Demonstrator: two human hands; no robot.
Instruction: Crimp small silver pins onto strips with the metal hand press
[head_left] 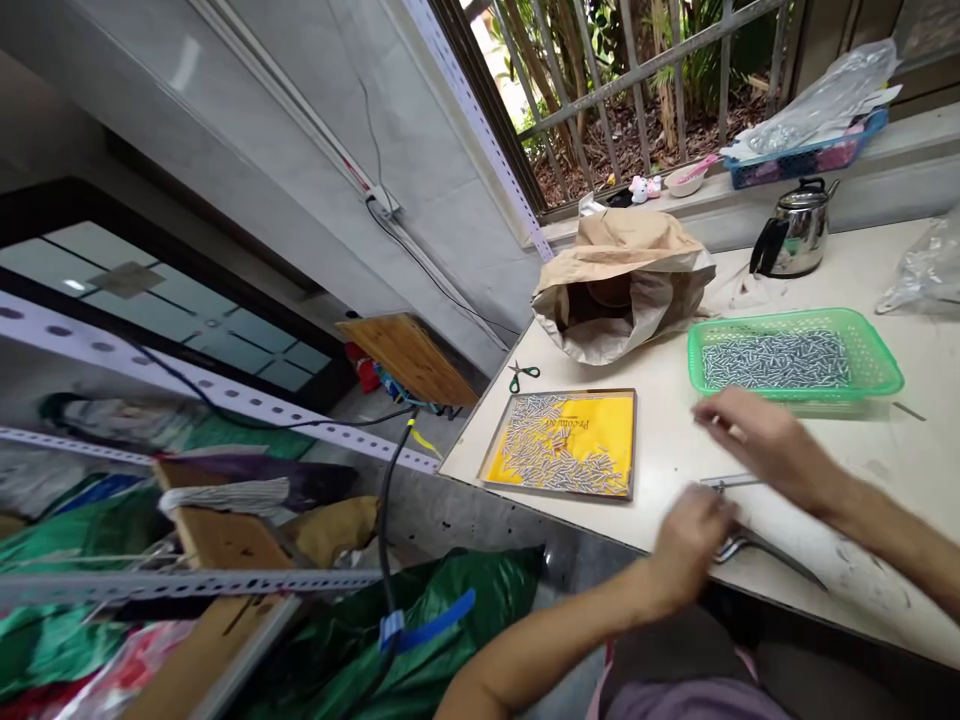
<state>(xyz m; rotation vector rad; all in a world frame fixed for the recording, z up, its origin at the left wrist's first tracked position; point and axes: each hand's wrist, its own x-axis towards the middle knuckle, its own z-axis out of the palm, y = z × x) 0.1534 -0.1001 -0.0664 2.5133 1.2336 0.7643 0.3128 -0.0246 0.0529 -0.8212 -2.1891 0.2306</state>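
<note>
My left hand (691, 535) is closed at the front edge of the table, right against a metal tool (780, 555) with a curved dark lever; its fingers hide what they hold. A thin metal bar (735, 481) lies just behind that hand. My right hand (765, 440) hovers over the table in front of a green basket (874, 375), its fingers bent and blurred. Many small silver metal pins (776, 358) lie in the basket. To the left, a shallow clear tray (632, 440) bears more pins on a yellow sheet (600, 425).
An open brown paper bag (637, 270) stands behind the tray, with green-handled scissors (523, 375) to its left. A metal kettle (801, 230) and a plastic bag (930, 265) are at the back right. Green sacks (457, 610) lie on the floor left of the table.
</note>
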